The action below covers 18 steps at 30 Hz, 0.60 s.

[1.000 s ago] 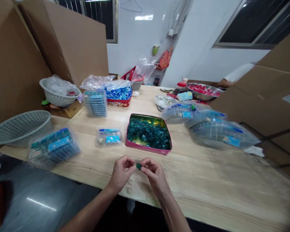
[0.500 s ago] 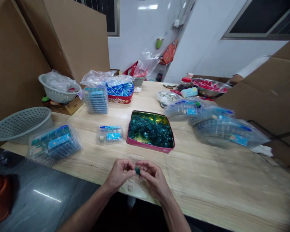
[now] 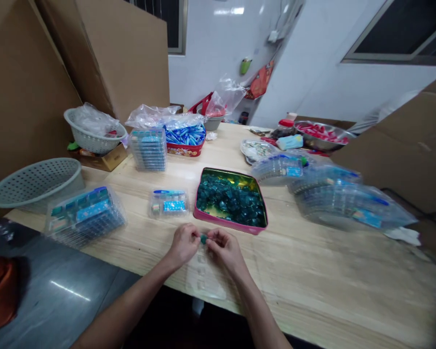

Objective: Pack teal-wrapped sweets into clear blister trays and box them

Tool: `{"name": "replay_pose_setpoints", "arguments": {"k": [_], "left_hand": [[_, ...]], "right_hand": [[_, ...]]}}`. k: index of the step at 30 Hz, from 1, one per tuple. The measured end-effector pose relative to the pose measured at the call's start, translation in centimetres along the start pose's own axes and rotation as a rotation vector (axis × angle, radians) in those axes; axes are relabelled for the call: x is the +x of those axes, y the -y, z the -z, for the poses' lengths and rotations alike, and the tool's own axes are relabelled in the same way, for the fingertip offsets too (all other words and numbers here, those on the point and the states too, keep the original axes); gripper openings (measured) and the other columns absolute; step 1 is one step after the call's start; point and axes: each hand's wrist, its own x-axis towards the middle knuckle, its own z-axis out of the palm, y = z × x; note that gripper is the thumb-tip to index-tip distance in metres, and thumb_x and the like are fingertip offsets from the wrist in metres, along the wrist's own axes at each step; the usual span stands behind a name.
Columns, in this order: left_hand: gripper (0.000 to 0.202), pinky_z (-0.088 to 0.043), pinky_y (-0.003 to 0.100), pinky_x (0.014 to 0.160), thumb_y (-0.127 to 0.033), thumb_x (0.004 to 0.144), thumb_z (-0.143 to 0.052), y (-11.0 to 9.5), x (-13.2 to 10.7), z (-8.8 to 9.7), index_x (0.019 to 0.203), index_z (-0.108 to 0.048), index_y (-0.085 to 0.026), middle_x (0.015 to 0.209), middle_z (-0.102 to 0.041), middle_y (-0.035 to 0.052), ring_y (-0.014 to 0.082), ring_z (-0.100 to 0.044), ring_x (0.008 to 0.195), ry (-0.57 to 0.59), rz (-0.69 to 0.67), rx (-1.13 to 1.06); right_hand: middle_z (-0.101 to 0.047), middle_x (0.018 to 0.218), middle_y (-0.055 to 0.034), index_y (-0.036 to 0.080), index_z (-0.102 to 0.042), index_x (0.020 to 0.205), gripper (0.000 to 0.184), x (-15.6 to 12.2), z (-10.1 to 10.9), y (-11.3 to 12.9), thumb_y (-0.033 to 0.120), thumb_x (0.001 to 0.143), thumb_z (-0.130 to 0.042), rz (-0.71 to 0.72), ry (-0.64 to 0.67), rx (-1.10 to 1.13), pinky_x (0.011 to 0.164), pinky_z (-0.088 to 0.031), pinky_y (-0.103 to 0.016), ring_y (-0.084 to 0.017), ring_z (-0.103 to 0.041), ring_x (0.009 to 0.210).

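My left hand [image 3: 183, 244] and my right hand [image 3: 223, 247] meet above the near edge of the wooden table [image 3: 312, 271]. Together they pinch one small dark green piece [image 3: 203, 238] between their fingertips. Under the hands lies a clear plastic tray [image 3: 205, 277] with small pockets. Just beyond them stands a pink-rimmed tin [image 3: 231, 199] full of the same green pieces. A small filled clear pack [image 3: 168, 202] lies left of the tin.
A stack of filled packs [image 3: 84, 214] and a grey basket [image 3: 36, 180] sit at the left. More stacked packs [image 3: 148, 149] and a red tray of blue items [image 3: 185, 138] are behind. Bagged packs [image 3: 341, 198] lie right. Cardboard sheets stand on both sides.
My hands, still pinching the green piece, have moved a little forward toward the tin, over the clear tray. The camera has shifted slightly.
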Motion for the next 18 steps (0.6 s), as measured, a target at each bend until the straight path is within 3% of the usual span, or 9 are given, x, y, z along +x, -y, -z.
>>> {"name": "replay_pose_setpoints", "arguments": {"k": [3, 6, 10, 18], "left_hand": [[0.016, -0.04, 0.025, 0.066, -0.005, 0.073, -0.05, 0.8, 1.3, -1.0, 0.065, -0.06, -0.015, 0.069, -0.061, 0.0019, 0.0148, -0.055, 0.068, 0.016, -0.015, 0.129], [0.018, -0.04, 0.027, 0.069, -0.004, 0.075, -0.048, 1.3, 1.8, -1.6, 0.067, -0.06, -0.015, 0.072, -0.061, 0.0038, 0.0167, -0.056, 0.073, 0.027, -0.03, 0.16], [0.02, -0.041, 0.028, 0.069, -0.003, 0.075, -0.045, 1.3, 1.7, -1.6, 0.071, -0.061, -0.014, 0.076, -0.062, 0.0066, 0.0183, -0.057, 0.074, 0.043, -0.053, 0.186], [0.017, -0.04, 0.025, 0.065, -0.009, 0.073, -0.052, 1.3, 0.5, -0.5, 0.08, -0.067, -0.015, 0.076, -0.063, 0.004, 0.0166, -0.057, 0.071, 0.072, -0.171, 0.007]], "right_hand": [[-0.058, 0.058, -0.0003, 0.017, -0.057, 0.066, 0.007, 1.1, -0.3, -0.5, 0.023, 0.07, -0.057, 0.08, -0.048, -0.305, 0.051, -0.04, -0.024, -0.014, -0.052, 0.052], [-0.064, 0.064, -0.0041, 0.016, -0.063, 0.07, 0.013, 1.3, -0.5, -0.7, 0.019, 0.073, -0.05, 0.131, -0.067, -0.558, 0.059, -0.042, -0.027, -0.018, -0.058, 0.06], [-0.07, 0.081, -0.0058, 0.018, -0.068, 0.093, 0.027, 1.1, -0.5, -0.5, 0.015, 0.076, -0.047, 0.175, -0.005, -0.61, 0.069, -0.045, -0.029, -0.019, -0.063, 0.073], [-0.068, 0.078, -0.0067, 0.017, -0.07, 0.078, 0.019, 0.8, -0.2, -0.6, 0.014, 0.078, -0.052, 0.211, 0.02, -0.628, 0.068, -0.045, -0.028, -0.019, -0.062, 0.072]]}}
